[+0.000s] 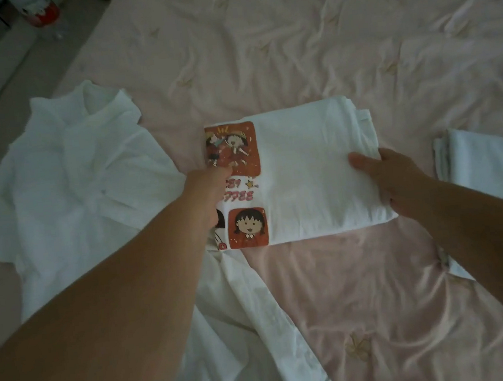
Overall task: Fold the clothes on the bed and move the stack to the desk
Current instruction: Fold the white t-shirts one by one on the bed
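Observation:
A folded white T-shirt (309, 165) with red cartoon prints along its left side lies in the middle of the pink bed (321, 43). My left hand (210, 191) grips its left edge, thumb on top of the print and fingers hidden under the cloth. My right hand (395, 181) grips its right edge, thumb lying on top and fingers under the fold. An unfolded white collared shirt (82, 183) lies spread out to the left. Another white garment (243, 330) lies crumpled under my left forearm.
A folded white cloth (489, 165) lies at the right edge of the bed. The floor (1, 92) runs along the bed's left side, with a red and white object (42, 13) standing on it at the top left.

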